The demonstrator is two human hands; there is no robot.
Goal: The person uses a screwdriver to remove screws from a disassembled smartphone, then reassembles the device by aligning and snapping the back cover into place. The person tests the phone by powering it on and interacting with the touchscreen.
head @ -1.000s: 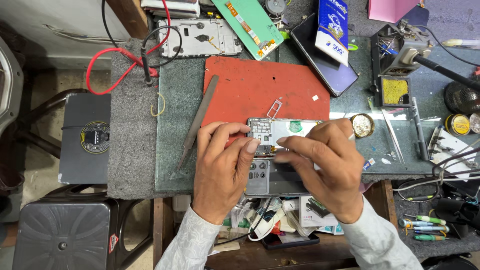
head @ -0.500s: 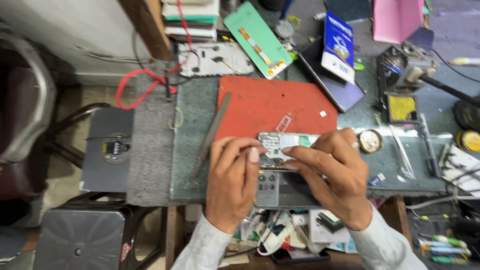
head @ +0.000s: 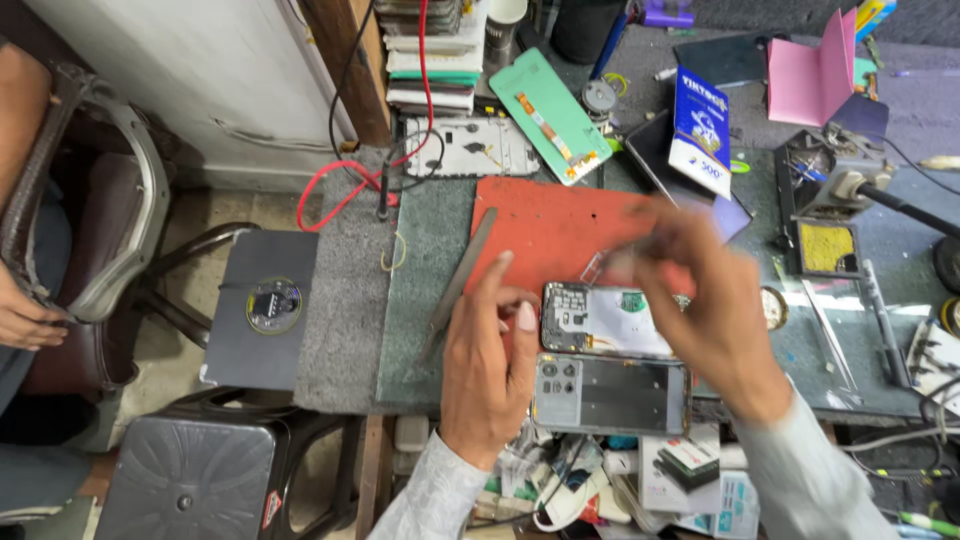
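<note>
Leftmost, we saw another person's hand (head: 22, 318) resting beside a metal-framed chair (head: 110, 230), and below it a dark plastic stool (head: 190, 470). Next came a flat dark box (head: 262, 310) with a round emblem on its lid, lying at the edge of a grey mat (head: 340, 320), with a red wire (head: 335, 190) looping above it. On the green part of the bench a long grey spudger (head: 460, 280) lay tilted, its upper end touching the red work mat (head: 555, 230).

Our left hand (head: 490, 375) stood just right of the spudger, fingers loosely curled and gripping nothing; its thumb tip touched the left edge of the opened phone (head: 605, 320). That phone lay on the lower edge of the red work mat with its circuit board and white shielding exposed. Just below it, touching or nearly so, lay the phone's back cover (head: 612, 393), grey, with its camera holes to the left.

Our right hand (head: 715, 320) hovered over the right end of the opened phone, blurred by motion; the fingers looked pinched around something small and pale, but we could not tell what, nor whether they truly gripped it.

Farther up the bench lay a white phone frame (head: 465, 147), a green phone panel (head: 550, 115) with a ribbon cable and a blue booklet (head: 700, 120). At the right stood a soldering stand (head: 830, 215) with a yellow sponge, and a pink folded card (head: 815, 75) behind it.
</note>
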